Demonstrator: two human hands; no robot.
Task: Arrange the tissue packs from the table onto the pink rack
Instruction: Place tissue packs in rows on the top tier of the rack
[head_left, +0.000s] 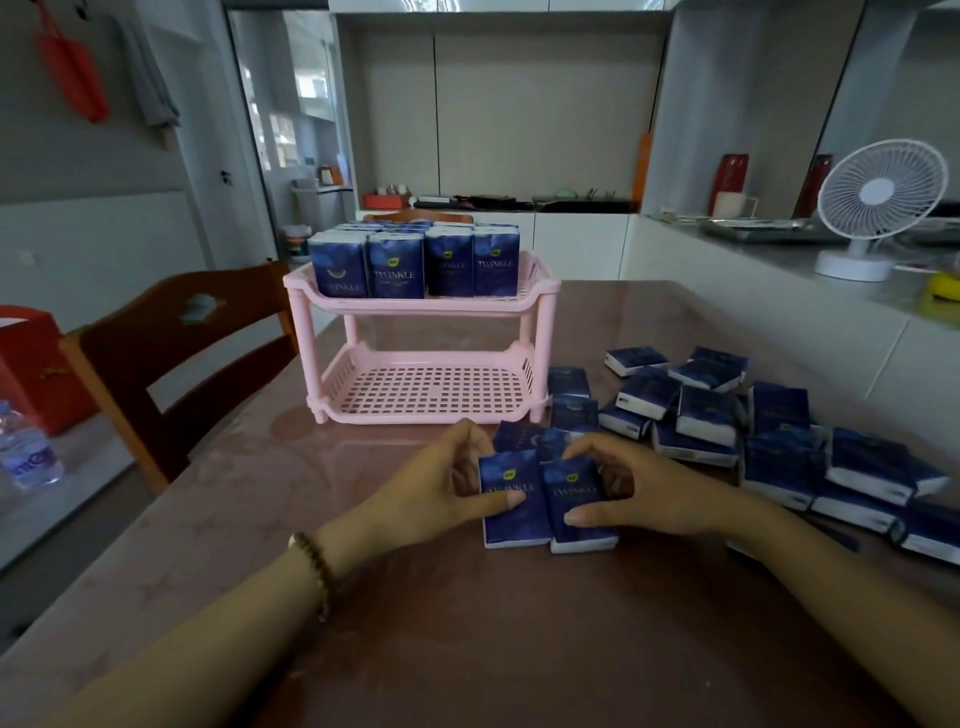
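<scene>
A pink two-tier rack (537, 332) stands on the table. Its top shelf holds several upright dark blue tissue packs (395, 265); its bottom shelf (431, 389) has nothing on it. In front of the rack, two blue packs stand side by side on the table. My left hand (441, 493) grips the left pack (511, 514), thumb across its front. My right hand (639, 493) grips the right pack (579, 499) the same way. More packs lie just behind these two. A loose pile of several packs (779, 447) spreads over the table to the right.
A wooden chair (176, 358) stands at the table's left side, with a water bottle (26, 447) and a red box (31, 358) beyond it. A white desk fan (878, 208) sits on the counter at the right. The brown table (467, 649) reaches to the near edge.
</scene>
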